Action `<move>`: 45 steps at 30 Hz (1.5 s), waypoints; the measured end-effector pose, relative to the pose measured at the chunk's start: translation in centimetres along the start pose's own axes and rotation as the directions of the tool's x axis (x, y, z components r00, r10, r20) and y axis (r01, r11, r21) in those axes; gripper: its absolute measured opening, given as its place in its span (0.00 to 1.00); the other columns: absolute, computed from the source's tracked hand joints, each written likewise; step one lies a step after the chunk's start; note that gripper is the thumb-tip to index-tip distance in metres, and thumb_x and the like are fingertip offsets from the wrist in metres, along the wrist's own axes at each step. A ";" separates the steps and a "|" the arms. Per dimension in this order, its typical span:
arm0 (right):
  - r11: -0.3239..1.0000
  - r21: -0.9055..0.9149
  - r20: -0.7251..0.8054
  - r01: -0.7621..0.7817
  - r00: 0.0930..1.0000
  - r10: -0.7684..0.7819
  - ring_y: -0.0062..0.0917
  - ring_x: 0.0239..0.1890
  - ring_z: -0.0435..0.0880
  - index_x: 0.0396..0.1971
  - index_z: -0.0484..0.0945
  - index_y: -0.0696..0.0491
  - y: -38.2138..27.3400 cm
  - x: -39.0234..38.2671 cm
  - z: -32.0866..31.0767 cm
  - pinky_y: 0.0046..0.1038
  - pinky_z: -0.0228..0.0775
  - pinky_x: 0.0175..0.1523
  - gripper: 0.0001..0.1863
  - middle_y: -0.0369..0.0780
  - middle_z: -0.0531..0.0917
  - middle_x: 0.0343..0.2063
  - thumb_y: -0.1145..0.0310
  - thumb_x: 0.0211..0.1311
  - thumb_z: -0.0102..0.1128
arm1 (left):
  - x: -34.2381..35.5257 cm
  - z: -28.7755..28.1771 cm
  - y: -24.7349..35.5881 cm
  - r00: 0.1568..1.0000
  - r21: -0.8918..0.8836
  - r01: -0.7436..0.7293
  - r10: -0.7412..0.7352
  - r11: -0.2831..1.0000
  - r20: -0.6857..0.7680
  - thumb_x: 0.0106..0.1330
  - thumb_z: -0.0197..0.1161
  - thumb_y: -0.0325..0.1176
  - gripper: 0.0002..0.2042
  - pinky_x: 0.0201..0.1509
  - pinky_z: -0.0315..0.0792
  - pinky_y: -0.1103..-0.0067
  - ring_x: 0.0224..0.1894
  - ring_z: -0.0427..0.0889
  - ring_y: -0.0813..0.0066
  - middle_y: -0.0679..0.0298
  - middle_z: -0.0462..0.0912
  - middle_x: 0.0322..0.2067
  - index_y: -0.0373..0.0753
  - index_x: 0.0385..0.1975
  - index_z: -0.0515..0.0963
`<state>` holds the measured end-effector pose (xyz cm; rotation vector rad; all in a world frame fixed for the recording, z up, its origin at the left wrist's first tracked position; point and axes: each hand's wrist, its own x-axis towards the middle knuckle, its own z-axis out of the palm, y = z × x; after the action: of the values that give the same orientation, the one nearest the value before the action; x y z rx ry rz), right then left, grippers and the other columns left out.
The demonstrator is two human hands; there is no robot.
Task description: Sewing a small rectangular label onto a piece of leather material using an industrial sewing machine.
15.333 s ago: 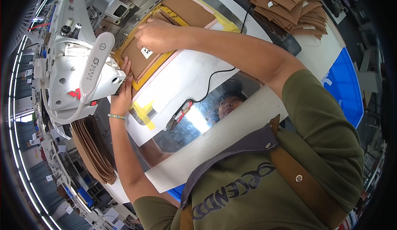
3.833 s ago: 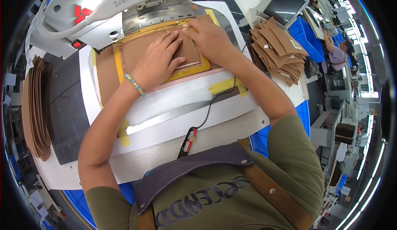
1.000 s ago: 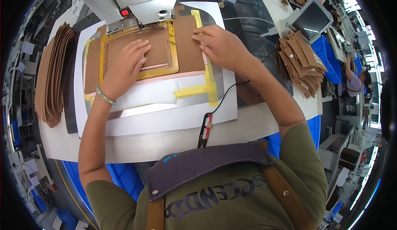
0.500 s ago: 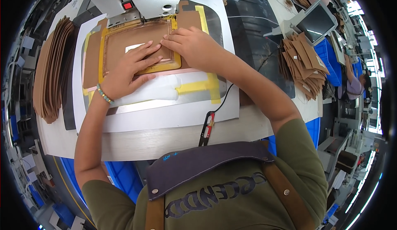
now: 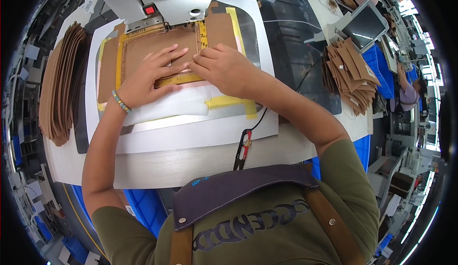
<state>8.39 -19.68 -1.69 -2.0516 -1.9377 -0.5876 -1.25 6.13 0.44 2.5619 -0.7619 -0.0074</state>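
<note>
Brown panel (image 5: 152,44): upper centre of the frame, lying flat inside the yellow frame, which seems to fix its position.
Yellow frame (image 5: 119,69): around the panel, its upper edge by the machine head (image 5: 183,5), probably so both stay aligned.
Left hand (image 5: 145,78): palm down, fingers spread over panel and frame's lower edge, apparently steadying them.
Right hand (image 5: 222,69): fingers bunched at the frame's lower-right corner; cannot tell whether they pinch anything.
Yellow tape (image 5: 229,103): right of centre, likely securing the layers beneath.
Snips (image 5: 242,149): lower centre, corded, presumably for easy reach.
Brown stacks (image 5: 59,86): far left and upper right, flanking the workspace.
</note>
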 end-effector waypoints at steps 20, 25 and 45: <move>0.993 0.071 -0.031 -0.093 0.995 0.095 0.28 0.51 0.82 0.43 0.83 0.54 1.4 0.5 0.3 0.28 0.72 0.54 0.11 0.37 0.86 0.42 0.74 0.62 0.60 | 3.0 -1.9 -3.6 0.999 0.133 -0.024 0.020 0.991 0.030 0.68 0.69 0.45 0.25 0.76 0.64 0.64 0.75 0.67 0.55 0.61 0.72 0.72 0.53 0.66 0.80; 0.985 0.094 -0.054 -0.143 0.987 0.149 0.29 0.58 0.81 0.50 0.83 0.54 2.0 -0.1 0.1 0.30 0.71 0.60 0.16 0.38 0.86 0.50 0.75 0.60 0.62 | 3.7 -2.2 -4.2 0.998 0.062 0.054 -0.055 0.997 0.021 0.68 0.69 0.45 0.25 0.70 0.71 0.65 0.65 0.76 0.54 0.58 0.76 0.68 0.49 0.65 0.80; 0.881 0.299 -0.056 -0.366 0.915 0.399 0.36 0.65 0.76 0.50 0.85 0.54 4.1 -1.5 0.4 0.40 0.65 0.68 0.15 0.43 0.82 0.59 0.74 0.65 0.60 | 0.2 -2.6 -6.6 0.936 -0.057 0.269 -0.275 0.961 -0.220 0.76 0.59 0.38 0.18 0.70 0.68 0.66 0.64 0.78 0.50 0.49 0.81 0.60 0.37 0.60 0.82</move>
<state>12.42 -21.12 -2.36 -2.0789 -1.3966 -0.3079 2.66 11.97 -0.08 2.5651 -0.3161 0.1816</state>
